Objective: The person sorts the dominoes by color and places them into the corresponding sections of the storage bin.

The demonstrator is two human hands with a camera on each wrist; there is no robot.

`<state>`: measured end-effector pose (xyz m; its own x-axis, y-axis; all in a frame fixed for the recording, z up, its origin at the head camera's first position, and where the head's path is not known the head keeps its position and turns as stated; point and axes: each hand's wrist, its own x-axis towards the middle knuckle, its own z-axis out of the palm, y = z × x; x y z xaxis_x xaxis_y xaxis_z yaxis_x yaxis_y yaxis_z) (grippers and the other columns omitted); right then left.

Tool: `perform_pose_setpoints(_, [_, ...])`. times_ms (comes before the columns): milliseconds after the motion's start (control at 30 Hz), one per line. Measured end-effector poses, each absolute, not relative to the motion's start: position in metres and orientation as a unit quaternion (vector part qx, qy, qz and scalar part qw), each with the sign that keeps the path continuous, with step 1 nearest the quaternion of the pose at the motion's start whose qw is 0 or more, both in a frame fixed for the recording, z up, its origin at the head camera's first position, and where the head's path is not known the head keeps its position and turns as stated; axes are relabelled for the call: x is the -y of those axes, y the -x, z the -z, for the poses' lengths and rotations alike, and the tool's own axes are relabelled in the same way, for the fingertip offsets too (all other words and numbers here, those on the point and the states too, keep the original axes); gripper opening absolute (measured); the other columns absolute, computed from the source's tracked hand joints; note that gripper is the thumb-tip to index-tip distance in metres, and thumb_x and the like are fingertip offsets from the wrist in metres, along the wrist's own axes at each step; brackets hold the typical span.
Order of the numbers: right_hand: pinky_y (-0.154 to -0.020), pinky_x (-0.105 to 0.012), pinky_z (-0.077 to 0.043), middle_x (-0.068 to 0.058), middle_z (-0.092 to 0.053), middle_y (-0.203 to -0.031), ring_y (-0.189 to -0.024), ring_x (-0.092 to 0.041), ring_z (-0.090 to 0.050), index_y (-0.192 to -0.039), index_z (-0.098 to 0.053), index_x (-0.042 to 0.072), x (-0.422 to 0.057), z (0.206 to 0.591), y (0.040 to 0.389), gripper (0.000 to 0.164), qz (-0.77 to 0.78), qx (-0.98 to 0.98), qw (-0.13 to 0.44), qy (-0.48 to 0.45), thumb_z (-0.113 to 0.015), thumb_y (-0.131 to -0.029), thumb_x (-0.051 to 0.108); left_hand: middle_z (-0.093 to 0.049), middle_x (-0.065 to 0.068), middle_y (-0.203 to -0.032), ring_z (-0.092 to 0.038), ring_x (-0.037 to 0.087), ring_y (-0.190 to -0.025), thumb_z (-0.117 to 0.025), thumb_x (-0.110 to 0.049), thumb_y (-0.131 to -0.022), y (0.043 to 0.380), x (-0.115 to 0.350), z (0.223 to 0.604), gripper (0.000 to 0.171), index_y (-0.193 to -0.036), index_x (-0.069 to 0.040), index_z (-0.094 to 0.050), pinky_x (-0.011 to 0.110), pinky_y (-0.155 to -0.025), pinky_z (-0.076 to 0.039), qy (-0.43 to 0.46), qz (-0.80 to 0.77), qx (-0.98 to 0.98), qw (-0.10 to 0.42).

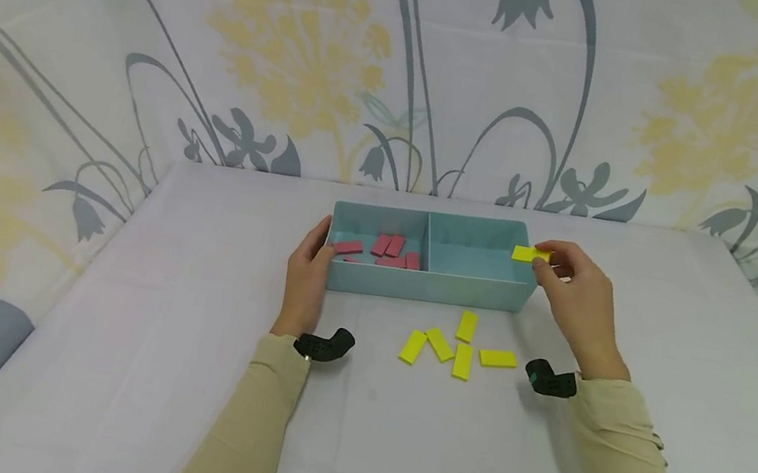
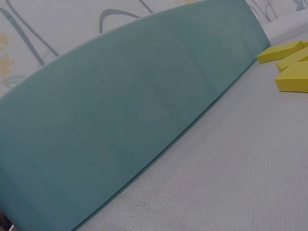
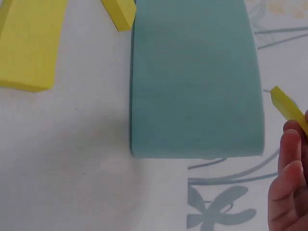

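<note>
A blue-green box with two compartments stands on the table. Several red blocks lie in its left compartment; no block shows in the right one. My left hand grips the box's left end, thumb on the near side; in the left wrist view the hand is almost wholly out of frame. Between thumb and fingers, my right hand pinches a flat yellow block at the box's right end, above the rim. The right wrist view shows the yellow block at the fingertips, apart from the box wall.
Several yellow blocks lie loose on the white tablecloth in front of the box. A flower-patterned cloth hangs behind the table. Black wrist cameras stick out from both wrists.
</note>
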<state>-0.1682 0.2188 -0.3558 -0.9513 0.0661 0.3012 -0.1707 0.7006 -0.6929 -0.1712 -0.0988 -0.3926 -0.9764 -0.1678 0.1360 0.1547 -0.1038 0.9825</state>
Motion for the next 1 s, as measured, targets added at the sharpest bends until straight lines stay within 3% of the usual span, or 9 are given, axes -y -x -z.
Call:
perform_pose_setpoints(233, [-0.062, -0.032, -0.043, -0.005, -0.057, -0.093, -0.078, -0.018, -0.054, -0.112, -0.056, 0.014, -0.215, 0.340, 0.179, 0.030, -0.360, 0.923, 0.125, -0.059, -0.051, -0.089, 0.032, -0.036, 0.006, -0.139, -0.029, 0.019, -0.128, -0.038, -0.004, -0.090, 0.173, 0.097, 0.390, 0.047, -0.137, -0.009, -0.037, 0.031, -0.101, -0.028, 0.006, 0.737, 0.668, 0.108])
perform_pose_setpoints(400, [-0.068, -0.037, -0.043, -0.007, -0.058, -0.097, -0.086, -0.021, -0.053, -0.112, -0.056, 0.013, -0.213, 0.335, 0.190, 0.029, -0.331, 0.935, 0.086, -0.099, -0.051, -0.089, 0.030, -0.037, 0.006, -0.139, -0.031, 0.019, -0.127, -0.039, -0.004, -0.089, 0.174, 0.096, 0.392, 0.047, -0.136, -0.011, -0.038, 0.031, -0.100, -0.029, 0.003, 0.737, 0.667, 0.107])
perform_pose_setpoints(633, [-0.068, -0.037, -0.046, -0.009, -0.059, -0.096, -0.080, -0.022, -0.055, -0.115, -0.054, 0.011, -0.213, 0.339, 0.207, 0.027, -0.301, 0.946, 0.012, -0.122, -0.051, -0.090, 0.020, -0.037, 0.005, -0.139, -0.031, 0.019, -0.127, -0.039, -0.004, -0.089, 0.181, 0.097, 0.402, 0.048, -0.137, -0.011, -0.037, 0.032, -0.100, -0.029, 0.005, 0.742, 0.662, 0.101])
perform_pose_setpoints(833, [-0.068, -0.037, -0.047, -0.010, -0.057, -0.099, -0.077, -0.022, -0.057, -0.115, -0.053, 0.011, -0.207, 0.340, 0.217, 0.026, -0.285, 0.949, -0.038, -0.133, -0.049, -0.090, 0.019, -0.039, -0.001, -0.137, -0.033, 0.014, -0.126, -0.040, -0.007, -0.089, 0.188, 0.099, 0.415, 0.047, -0.134, -0.021, -0.041, 0.030, -0.099, -0.030, -0.004, 0.741, 0.662, 0.110])
perform_pose_setpoints(1000, [-0.065, -0.036, -0.045, -0.012, -0.057, -0.101, -0.075, -0.021, -0.057, -0.115, -0.048, 0.012, -0.193, 0.340, 0.224, 0.025, -0.272, 0.949, -0.053, -0.148, -0.048, -0.090, 0.017, -0.039, -0.004, -0.137, -0.032, 0.010, -0.126, -0.040, -0.008, -0.089, 0.186, 0.103, 0.413, 0.048, -0.136, -0.017, -0.039, 0.028, -0.100, -0.028, -0.010, 0.732, 0.671, 0.117])
